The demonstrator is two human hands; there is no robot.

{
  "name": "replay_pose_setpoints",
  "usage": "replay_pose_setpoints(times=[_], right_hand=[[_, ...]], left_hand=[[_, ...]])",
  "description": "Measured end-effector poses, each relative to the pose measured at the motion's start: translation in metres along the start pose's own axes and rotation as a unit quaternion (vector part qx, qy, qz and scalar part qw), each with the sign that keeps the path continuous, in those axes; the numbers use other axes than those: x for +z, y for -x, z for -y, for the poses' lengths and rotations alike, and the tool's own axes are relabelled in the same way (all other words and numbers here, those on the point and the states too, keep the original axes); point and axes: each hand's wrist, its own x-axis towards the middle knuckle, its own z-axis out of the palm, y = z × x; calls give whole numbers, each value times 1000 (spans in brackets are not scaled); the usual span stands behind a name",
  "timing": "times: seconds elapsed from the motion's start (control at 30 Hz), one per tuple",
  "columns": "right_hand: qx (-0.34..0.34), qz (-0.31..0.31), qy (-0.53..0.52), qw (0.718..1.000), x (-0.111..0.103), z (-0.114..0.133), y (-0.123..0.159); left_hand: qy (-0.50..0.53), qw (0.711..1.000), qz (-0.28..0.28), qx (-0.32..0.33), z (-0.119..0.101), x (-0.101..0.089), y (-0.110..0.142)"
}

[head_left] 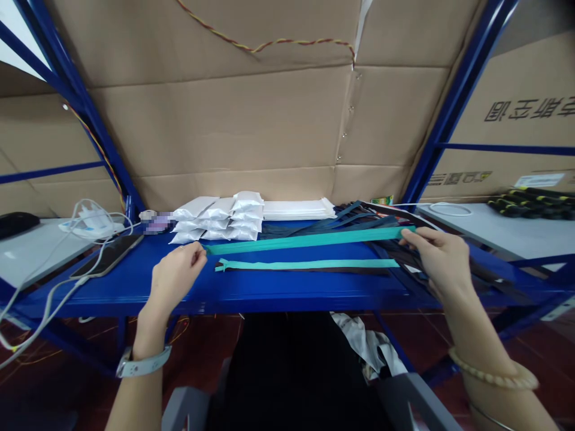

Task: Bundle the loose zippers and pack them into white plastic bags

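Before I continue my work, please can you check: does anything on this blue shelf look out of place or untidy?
Yes. The dark zippers at the right lie in a loose, untidy heap, unlike the neatly stacked white packets, and some seem to run past the edge of the blue shelf.

On the shelf (278, 293), the front zipper (305, 264) lies just before the rear zipper (305, 240). Behind them lie more zippers (327, 226), with packets (218, 218) to their left. A phone (108, 255) lies left of both front zippers, and cardboard (215, 126) stands behind the shelf.
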Motion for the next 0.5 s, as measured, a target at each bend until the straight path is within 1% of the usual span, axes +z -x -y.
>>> replay_pose_setpoints(times=[0.07, 0.1, 0.23, 0.3, 0.33, 0.43, 0.5], right_hand=[[20, -13, 11, 1000, -5, 3, 0], [29, -5, 21, 999, -6, 5, 0], [29, 94, 76, 992, -7, 4, -1], [13, 125, 112, 986, -6, 0, -1], [8, 124, 129, 984, -6, -2, -1], [10, 82, 145, 986, -8, -2, 0], [9, 69, 131, 989, -11, 2, 0]], left_hand=[[11, 1000, 15, 3, -1, 3, -1], [15, 1000, 25, 2, -2, 4, -1], [44, 997, 63, 2, 0, 12, -3], [66, 995, 74, -2, 5, 15, -4], [77, 994, 74, -6, 6, 16, -5], [103, 993, 54, -7, 4, 16, -9], [115, 992, 40, 42, -9, 17, -15]])
